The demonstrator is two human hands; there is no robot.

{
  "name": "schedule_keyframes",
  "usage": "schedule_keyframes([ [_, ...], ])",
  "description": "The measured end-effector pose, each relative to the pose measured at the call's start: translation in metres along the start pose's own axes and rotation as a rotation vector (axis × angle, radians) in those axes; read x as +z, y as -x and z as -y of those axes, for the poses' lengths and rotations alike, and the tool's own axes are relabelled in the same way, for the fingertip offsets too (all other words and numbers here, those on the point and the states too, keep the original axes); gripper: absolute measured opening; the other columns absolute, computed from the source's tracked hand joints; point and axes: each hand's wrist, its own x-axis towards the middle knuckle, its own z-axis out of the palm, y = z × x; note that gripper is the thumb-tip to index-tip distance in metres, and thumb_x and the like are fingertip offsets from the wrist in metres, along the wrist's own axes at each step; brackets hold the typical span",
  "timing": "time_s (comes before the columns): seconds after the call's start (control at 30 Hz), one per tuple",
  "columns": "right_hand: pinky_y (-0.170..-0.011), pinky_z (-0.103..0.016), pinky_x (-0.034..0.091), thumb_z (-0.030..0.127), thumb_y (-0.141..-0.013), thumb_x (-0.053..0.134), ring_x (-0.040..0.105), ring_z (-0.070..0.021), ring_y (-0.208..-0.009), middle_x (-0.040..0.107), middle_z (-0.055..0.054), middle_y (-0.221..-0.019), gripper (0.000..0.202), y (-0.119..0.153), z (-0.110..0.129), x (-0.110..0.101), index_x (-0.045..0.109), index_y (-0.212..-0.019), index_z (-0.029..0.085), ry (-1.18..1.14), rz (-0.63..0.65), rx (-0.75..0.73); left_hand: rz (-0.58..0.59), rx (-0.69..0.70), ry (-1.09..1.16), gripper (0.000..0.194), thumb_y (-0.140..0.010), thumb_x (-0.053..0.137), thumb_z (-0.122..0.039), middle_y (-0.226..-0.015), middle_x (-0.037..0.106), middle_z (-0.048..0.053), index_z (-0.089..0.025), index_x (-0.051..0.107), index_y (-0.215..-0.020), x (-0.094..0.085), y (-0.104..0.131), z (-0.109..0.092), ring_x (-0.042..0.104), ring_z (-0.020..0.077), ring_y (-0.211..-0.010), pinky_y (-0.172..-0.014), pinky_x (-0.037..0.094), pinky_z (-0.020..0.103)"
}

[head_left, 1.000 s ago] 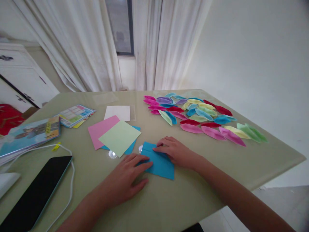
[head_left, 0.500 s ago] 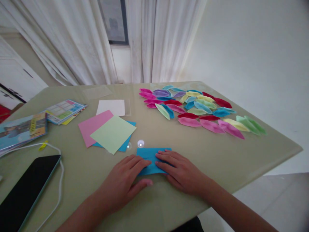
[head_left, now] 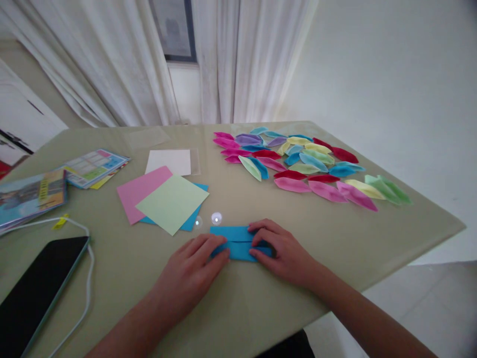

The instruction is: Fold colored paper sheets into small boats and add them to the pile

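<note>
A sheet of blue origami paper (head_left: 238,234), folded into a narrow rectangle with a seam along its middle, lies on the table in front of me. At its left end my left hand (head_left: 196,263) holds the lower corner, thumb and fingers closed on it. My right hand (head_left: 285,253) is curled over the right end, fingertips on the upper part and thumb at the lower edge. The lower right portion of the paper appears slightly lifted under that hand. My palms hide both ends in part.
Left of the hands lie square sheets: light green (head_left: 173,206), pink (head_left: 143,194) and blue, near a white one (head_left: 169,162). Many folded paper pieces (head_left: 292,185) spread at the right. A phone (head_left: 44,288), white cable (head_left: 88,293) and booklets (head_left: 33,196) occupy the left.
My left thumb has come up against the fingers at the paper's left end. My right fingers, which lay flatter across the paper, have curled around its right end.
</note>
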Motion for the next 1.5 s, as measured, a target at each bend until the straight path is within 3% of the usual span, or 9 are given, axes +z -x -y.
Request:
schedule_keyframes([
  [0.1, -0.105, -0.04, 0.054, 0.021, -0.098, 0.071, 0.066, -0.0229, -0.118, 0.069, -0.008, -0.124, 0.005, -0.001, -0.001, 0.002, 0.065, -0.097, 0.022, 0.015, 0.005, 0.011, 0.052, 0.035, -0.08, 0.017, -0.104, 0.06, -0.017, -0.12, 0.078, 0.008, -0.017, 0.075, -0.11, -0.003, 0.001, -0.01, 0.07, 0.0284, -0.111, -0.1, 0.055, 0.046],
  [0.27, -0.103, -0.039, 0.055, 0.022, -0.101, 0.068, 0.067, -0.0227, -0.116, 0.07, -0.008, -0.121, 0.005, -0.003, -0.001, 0.003, 0.064, -0.101, 0.022, 0.031, -0.003, -0.007, 0.21, 0.008, -0.232, 0.043, -0.089, 0.05, 0.002, -0.12, 0.08, 0.012, -0.009, 0.075, -0.122, -0.009, 0.002, -0.033, 0.075, 0.0278, -0.1, -0.085, 0.062, 0.042],
  [0.43, -0.103, -0.04, 0.055, 0.023, -0.101, 0.069, 0.068, -0.0233, -0.116, 0.071, -0.008, -0.119, 0.005, -0.004, -0.002, 0.003, 0.065, -0.105, 0.022, 0.059, -0.004, 0.008, 0.228, -0.065, -0.285, 0.057, -0.08, 0.049, 0.004, -0.127, 0.079, 0.012, -0.009, 0.074, -0.129, -0.01, 0.006, -0.046, 0.076, 0.0284, -0.105, -0.083, 0.064, 0.04],
  [0.7, -0.103, -0.04, 0.056, 0.02, -0.101, 0.069, 0.068, -0.0227, -0.118, 0.071, -0.008, -0.118, 0.004, -0.004, -0.002, 0.004, 0.066, -0.103, 0.021, 0.042, -0.008, 0.02, 0.223, -0.084, -0.309, 0.054, -0.082, 0.049, 0.002, -0.131, 0.078, 0.013, -0.006, 0.075, -0.129, -0.009, 0.005, -0.051, 0.076, 0.0286, -0.11, -0.084, 0.065, 0.038],
  [1.13, -0.103, -0.041, 0.056, 0.021, -0.101, 0.066, 0.069, -0.0235, -0.118, 0.071, -0.009, -0.118, 0.003, -0.004, -0.001, 0.003, 0.064, -0.101, 0.022, 0.048, -0.009, 0.017, 0.222, -0.078, -0.293, 0.049, -0.09, 0.045, 0.0, -0.132, 0.077, 0.012, -0.008, 0.074, -0.13, -0.009, 0.005, -0.049, 0.076, 0.0275, -0.109, -0.087, 0.064, 0.039],
  [1.33, -0.104, -0.042, 0.057, 0.022, -0.102, 0.066, 0.069, -0.0242, -0.12, 0.072, -0.009, -0.121, 0.004, -0.004, -0.001, 0.003, 0.066, -0.106, 0.023, 0.073, 0.003, 0.015, 0.187, -0.066, -0.137, 0.038, -0.104, 0.042, -0.011, -0.151, 0.064, 0.013, -0.014, 0.074, -0.124, 0.0, 0.006, -0.029, 0.062, 0.0289, -0.138, -0.113, 0.053, 0.047],
  [1.5, -0.106, -0.043, 0.057, 0.025, -0.104, 0.064, 0.069, -0.0244, -0.121, 0.073, -0.009, -0.124, 0.004, 0.0, -0.001, 0.004, 0.067, -0.107, 0.024, 0.07, -0.008, 0.014, 0.223, -0.058, -0.069, 0.031, -0.109, 0.047, -0.021, -0.151, 0.065, 0.009, -0.018, 0.07, -0.13, 0.001, 0.007, -0.016, 0.062, 0.0277, -0.138, -0.113, 0.053, 0.046],
])
